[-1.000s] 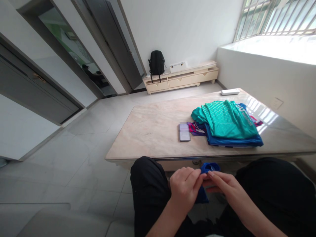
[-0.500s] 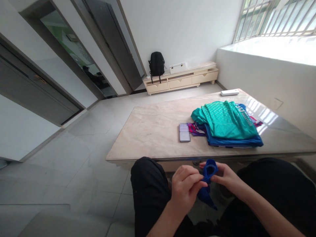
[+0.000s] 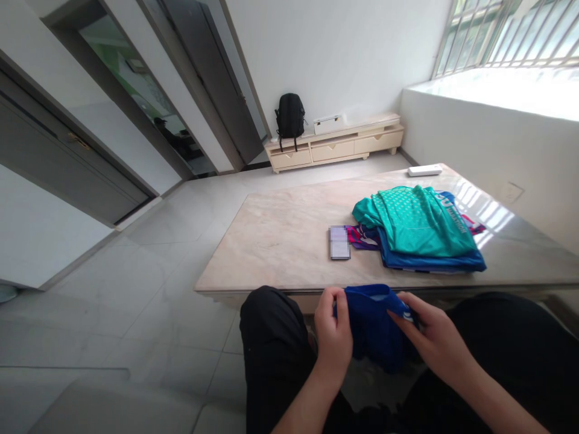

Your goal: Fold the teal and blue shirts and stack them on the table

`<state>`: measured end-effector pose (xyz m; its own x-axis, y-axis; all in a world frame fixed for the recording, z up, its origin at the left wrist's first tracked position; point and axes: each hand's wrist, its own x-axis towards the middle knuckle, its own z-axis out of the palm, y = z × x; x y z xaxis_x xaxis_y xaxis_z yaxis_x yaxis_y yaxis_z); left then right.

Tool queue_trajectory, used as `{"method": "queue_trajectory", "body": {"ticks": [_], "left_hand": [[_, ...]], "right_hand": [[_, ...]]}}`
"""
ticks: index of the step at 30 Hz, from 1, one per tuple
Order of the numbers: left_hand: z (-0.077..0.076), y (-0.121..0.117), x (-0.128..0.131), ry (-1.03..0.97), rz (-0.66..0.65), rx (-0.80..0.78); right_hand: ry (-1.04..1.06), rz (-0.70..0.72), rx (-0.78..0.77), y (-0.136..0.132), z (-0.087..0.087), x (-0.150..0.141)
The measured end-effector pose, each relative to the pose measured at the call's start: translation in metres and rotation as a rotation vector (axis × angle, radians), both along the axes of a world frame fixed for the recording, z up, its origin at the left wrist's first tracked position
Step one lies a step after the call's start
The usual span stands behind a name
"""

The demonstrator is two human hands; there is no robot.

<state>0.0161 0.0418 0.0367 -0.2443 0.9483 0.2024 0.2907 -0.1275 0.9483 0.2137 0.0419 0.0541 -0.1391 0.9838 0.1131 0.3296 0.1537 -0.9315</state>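
Between my hands, over my lap, a dark blue piece of clothing (image 3: 375,325) hangs from its open upper edge. The opening shows a lighter inside, and a small white mark sits near its right end. My left hand (image 3: 333,322) is closed on the left end of that edge. With thumb and fingers, my right hand (image 3: 429,322) pinches the right end. Its exact kind I cannot make out. Just beyond, on the table, lies a pile of clothes with a green shirt (image 3: 407,220) on top and a blue garment (image 3: 434,260) under it.
A phone-like flat object (image 3: 339,243) lies left of the pile on the marble table (image 3: 271,241). A white box-like object (image 3: 424,171) rests at the far edge. Beyond, a black backpack (image 3: 290,116) stands on a low cabinet (image 3: 335,149). My knees are below the near edge.
My hands have moved apart, and the bunched blue clothing is now spread wide between them, its opening stretched. The pile on the table stays put.
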Motion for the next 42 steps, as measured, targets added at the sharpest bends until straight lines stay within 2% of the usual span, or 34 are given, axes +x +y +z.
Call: {"method": "queue_trajectory", "body": {"ticks": [4,8,14,19,23,28,34,38,42], "left_hand": [[-0.008,0.002,0.012,-0.002,0.056,0.018],[-0.012,0.000,0.012,0.140,0.020,0.092],[-0.014,-0.002,0.005,0.235,-0.052,0.181],[-0.025,-0.007,0.003,0.228,-0.138,0.330],[-0.031,-0.015,0.008,0.189,-0.120,0.224],[-0.024,-0.023,0.013,0.042,-0.135,0.010],[-0.024,-0.023,0.016,-0.054,-0.033,-0.038],[-0.025,-0.016,0.018,-0.067,0.037,-0.072],[-0.023,-0.010,0.018,-0.152,-0.064,-0.159]], "right_hand": [[0.086,-0.010,-0.110,-0.003,-0.003,-0.005],[0.214,-0.128,-0.169,-0.005,-0.001,-0.010],[0.184,-0.182,-0.143,-0.005,-0.002,-0.012],[0.228,-0.247,-0.109,-0.007,-0.004,-0.013],[0.237,-0.261,-0.117,-0.008,-0.001,-0.013],[0.179,-0.249,-0.083,-0.009,-0.001,-0.011],[0.023,-0.200,0.009,-0.007,-0.016,-0.005],[-0.019,-0.154,0.019,-0.007,-0.023,-0.003],[0.018,-0.202,0.014,-0.009,-0.020,-0.004]]}}
